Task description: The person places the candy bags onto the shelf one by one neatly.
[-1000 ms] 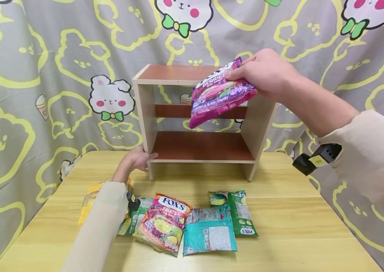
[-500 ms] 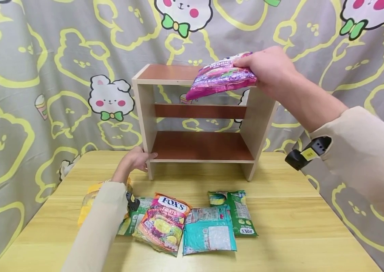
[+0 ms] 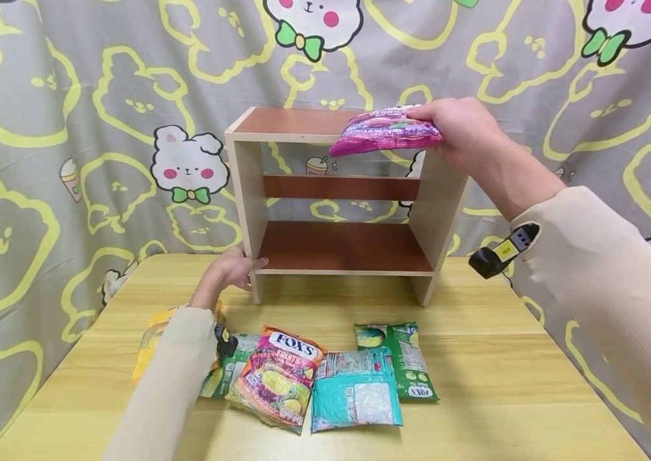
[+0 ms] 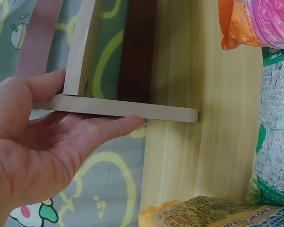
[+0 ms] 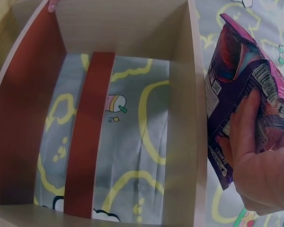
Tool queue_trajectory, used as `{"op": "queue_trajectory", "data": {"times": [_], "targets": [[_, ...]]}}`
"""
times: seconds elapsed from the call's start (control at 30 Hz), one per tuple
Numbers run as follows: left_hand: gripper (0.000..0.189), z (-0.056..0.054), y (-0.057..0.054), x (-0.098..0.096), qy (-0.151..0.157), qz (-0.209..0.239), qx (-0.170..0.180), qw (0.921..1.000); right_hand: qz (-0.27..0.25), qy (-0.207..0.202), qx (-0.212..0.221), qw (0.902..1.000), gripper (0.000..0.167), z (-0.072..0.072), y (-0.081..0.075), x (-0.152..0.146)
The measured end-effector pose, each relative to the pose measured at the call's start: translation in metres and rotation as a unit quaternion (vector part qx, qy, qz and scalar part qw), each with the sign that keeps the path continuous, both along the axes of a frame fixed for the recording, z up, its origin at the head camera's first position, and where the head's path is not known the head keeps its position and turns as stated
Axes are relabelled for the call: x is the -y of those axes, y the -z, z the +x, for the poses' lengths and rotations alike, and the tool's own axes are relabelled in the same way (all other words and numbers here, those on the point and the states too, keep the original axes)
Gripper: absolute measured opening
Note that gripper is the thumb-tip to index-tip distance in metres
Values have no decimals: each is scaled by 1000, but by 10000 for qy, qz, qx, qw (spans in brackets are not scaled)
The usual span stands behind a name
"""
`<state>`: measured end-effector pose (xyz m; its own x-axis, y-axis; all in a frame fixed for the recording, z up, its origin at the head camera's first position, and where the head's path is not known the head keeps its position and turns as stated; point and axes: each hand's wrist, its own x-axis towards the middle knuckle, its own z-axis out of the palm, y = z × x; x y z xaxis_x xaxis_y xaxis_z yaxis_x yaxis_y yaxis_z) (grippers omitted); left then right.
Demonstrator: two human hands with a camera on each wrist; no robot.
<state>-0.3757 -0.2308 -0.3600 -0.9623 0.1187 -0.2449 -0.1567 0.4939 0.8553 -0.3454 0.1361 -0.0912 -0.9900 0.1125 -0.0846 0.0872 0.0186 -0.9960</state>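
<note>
My right hand [image 3: 466, 131] pinches a pink and purple bag of Fox's berries candy [image 3: 385, 131] by its edge. The bag hangs nearly flat over the right part of the top board of a small wooden shelf [image 3: 331, 246]; whether it touches the board I cannot tell. In the right wrist view, fingers lie along the printed back of the candy bag [image 5: 234, 85]. My left hand [image 3: 233, 269] grips the shelf's left side panel, its thumb on the lower board. In the left wrist view, the fingers of my left hand [image 4: 52, 137] lie along the outside of that side panel [image 4: 128, 109].
In front of the shelf lie an orange Fox's fruits bag [image 3: 279, 378], a teal bag [image 3: 354, 397], a green bag [image 3: 408, 358], another green bag [image 3: 233, 368] and a yellow bag [image 3: 149, 342] partly behind the left sleeve. A patterned curtain [image 3: 129, 83] hangs behind the wooden table [image 3: 504, 384].
My right hand has brought the candy bag from a steep slant in front of the shelf opening up to a flatter position at the top board. My left hand has stayed on the side panel.
</note>
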Motion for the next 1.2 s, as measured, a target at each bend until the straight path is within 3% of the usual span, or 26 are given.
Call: {"op": "queue_trajectory", "data": {"times": [0.43,0.57,0.67,0.87,1.2], "targets": [[59,1,4,0,22,-68,6,10000,-1085,-124,196,9938,41,-20,11,-7],[60,0,3,0,7,-99,-22,9999,-1173,-96,242,9928,48,-18,12,-8],[61,-1,2,0,-33,-96,-16,9999,-868,-173,189,9959,62,-16,14,-7],[62,0,2,1,-11,-29,-27,10000,306,-259,52,9992,83,-12,19,-4],[61,2,2,-1,-30,-114,-59,9999,1290,251,-502,9901,87,-3,27,-5]]}}
